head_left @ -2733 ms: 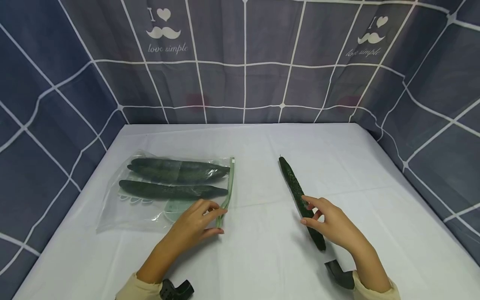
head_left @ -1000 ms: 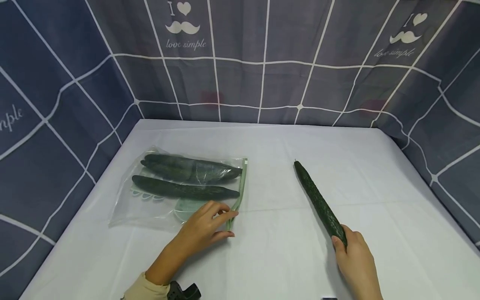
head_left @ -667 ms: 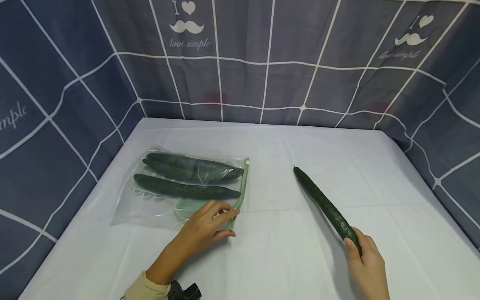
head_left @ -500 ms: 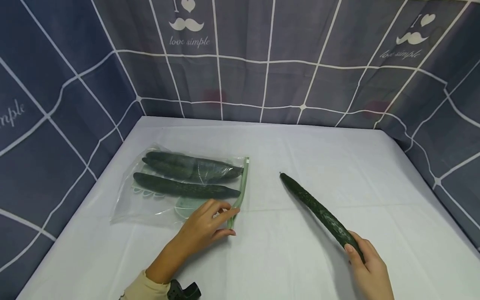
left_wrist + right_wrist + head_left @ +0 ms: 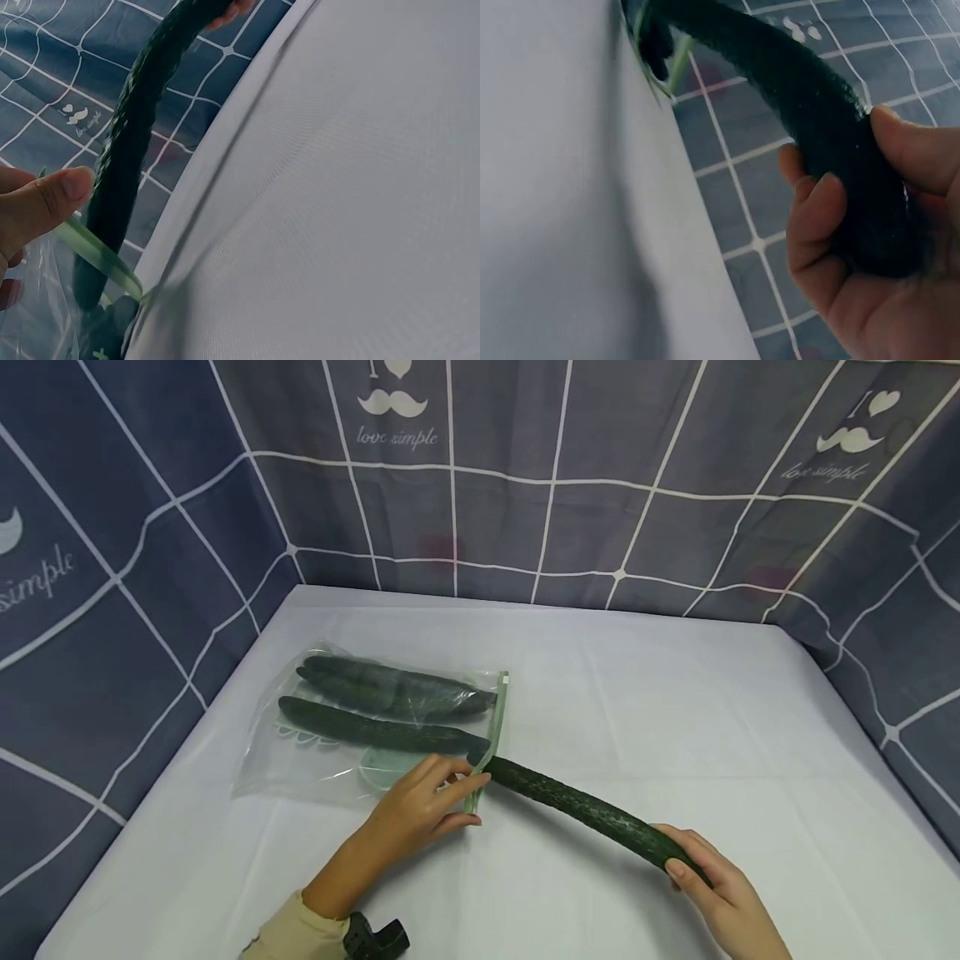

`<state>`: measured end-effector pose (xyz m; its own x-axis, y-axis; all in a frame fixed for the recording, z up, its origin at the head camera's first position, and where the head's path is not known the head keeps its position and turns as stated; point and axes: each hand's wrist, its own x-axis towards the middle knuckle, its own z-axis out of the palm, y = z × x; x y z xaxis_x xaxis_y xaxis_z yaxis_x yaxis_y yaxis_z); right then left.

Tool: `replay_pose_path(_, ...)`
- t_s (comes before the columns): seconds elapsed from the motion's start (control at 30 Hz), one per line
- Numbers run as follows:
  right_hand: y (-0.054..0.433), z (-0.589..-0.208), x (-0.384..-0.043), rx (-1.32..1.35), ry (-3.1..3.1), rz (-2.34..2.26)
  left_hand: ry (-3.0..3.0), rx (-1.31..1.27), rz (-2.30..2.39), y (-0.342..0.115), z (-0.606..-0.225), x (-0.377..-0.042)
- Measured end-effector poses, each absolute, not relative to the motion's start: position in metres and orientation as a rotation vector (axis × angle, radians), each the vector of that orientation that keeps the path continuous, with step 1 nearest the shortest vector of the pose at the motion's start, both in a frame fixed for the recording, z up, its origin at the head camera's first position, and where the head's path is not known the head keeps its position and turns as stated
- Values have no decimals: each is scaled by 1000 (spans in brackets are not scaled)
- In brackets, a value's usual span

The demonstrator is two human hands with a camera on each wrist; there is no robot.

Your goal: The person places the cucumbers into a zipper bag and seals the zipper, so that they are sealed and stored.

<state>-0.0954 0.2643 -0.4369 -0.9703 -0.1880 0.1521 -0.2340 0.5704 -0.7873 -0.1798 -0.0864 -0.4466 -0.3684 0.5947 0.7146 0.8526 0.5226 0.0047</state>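
My right hand (image 5: pixel 716 889) grips a long dark green cucumber (image 5: pixel 592 810) by its near end. The cucumber's far tip is inside the mouth of a clear zip bag (image 5: pixel 300 777), as the left wrist view also shows. At that mouth my left hand (image 5: pixel 412 806) pinches the green zip edge (image 5: pixel 500 710) between thumb and fingers, holding it raised. Several other cucumbers (image 5: pixel 382 727) lie in the bag, pointing toward the opening. In the right wrist view the fingers (image 5: pixel 817 217) and thumb curl round the cucumber's thick end.
A white cloth (image 5: pixel 637 693) covers the table under everything. Dark grey curtains (image 5: pixel 510 518) with white grid lines stand along the back and both sides. A black wrist camera (image 5: pixel 375 937) sits on the left wrist.
My right hand has picked the cucumber up from the cloth, drawn it back and swung it left, so its tip is now in the bag mouth. The left hand stays at the zip edge.
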Motion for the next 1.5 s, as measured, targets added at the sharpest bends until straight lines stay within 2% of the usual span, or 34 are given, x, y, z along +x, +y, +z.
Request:
replay_pose_path(0.27,259,-441,-146,932,-2573,1764,-2100,-1166,-454,-84,-447,-180)
replay_pose_path(0.6,211,-448,-190,1015,-2794,2026,-2143,-1185,-371,-85,-447,-177)
replay_pose_path(0.9,164,-455,-212,1126,-2774,2165,-2198,-1156,-380,-86,-443,-176)
replay_pose_path(1.17,139,-459,-220,1357,-2870,1902,-2213,-1160,-345,-85,-447,-175)
replay_pose_path(1.5,132,-459,-214,1230,-2966,1388,-2244,-1169,-362,-85,-451,-176)
